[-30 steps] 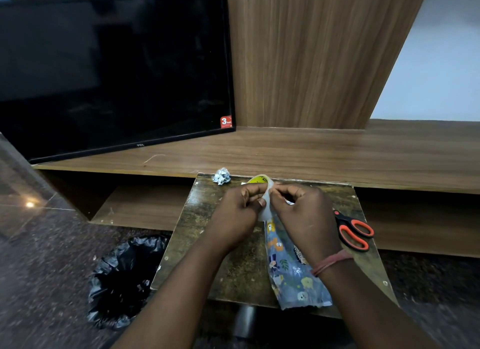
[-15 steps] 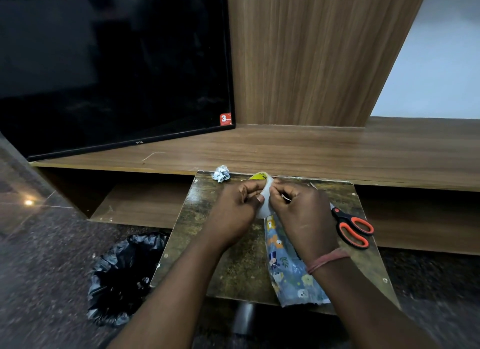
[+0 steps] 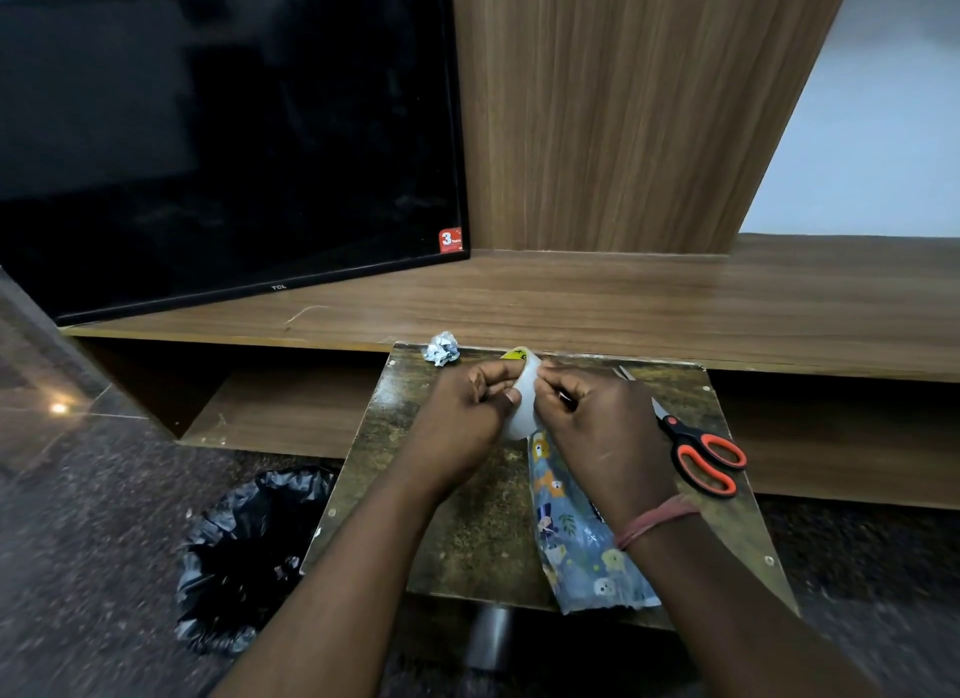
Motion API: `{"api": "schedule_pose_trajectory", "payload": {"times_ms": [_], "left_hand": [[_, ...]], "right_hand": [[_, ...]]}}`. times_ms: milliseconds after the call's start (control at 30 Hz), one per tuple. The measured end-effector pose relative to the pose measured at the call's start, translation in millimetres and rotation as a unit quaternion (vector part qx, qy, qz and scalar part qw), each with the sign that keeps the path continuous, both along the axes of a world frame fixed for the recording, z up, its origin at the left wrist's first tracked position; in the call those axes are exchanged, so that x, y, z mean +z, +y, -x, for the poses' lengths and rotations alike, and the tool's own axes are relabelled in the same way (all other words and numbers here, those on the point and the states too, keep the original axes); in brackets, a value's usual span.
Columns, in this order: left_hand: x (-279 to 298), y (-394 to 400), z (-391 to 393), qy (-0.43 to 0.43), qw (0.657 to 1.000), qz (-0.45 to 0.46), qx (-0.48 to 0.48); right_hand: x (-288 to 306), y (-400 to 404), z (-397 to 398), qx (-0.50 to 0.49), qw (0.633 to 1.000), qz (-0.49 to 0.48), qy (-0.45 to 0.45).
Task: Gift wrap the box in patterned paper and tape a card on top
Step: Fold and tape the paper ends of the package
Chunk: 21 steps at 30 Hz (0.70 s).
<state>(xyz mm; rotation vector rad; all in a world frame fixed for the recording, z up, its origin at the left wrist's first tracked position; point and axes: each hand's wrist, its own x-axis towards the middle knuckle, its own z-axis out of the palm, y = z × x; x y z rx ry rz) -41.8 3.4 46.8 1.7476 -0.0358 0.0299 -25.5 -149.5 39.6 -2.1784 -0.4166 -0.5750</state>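
No real change over the last second: left hand and right hand still pinch the tape roll above the wrapped box on the table, probably hunting the tape end.

Small worn brown-mottled square table underneath hands. Beyond hands, long wood-grain low unit with open shelf below its top, left of hands. Black flat TV screen on unit, far left beyond hands, red sticker at corner. Tall wood-grain panel behind; pale wall right. Dark speckled stone floor, light glint at left. Black-bagged bin on floor, left of hands and nearer the camera.
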Motion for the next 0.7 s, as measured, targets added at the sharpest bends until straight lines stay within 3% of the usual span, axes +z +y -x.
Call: {"api": "schedule_pose_trajectory", "payload": {"times_ms": [700], "left_hand": [[-9.1, 2.0, -2.7, 0.01, 1.0, 0.013, 0.001]], "right_hand": [[-1.1, -6.3, -5.3, -0.006, 0.999, 0.019, 0.025]]}}
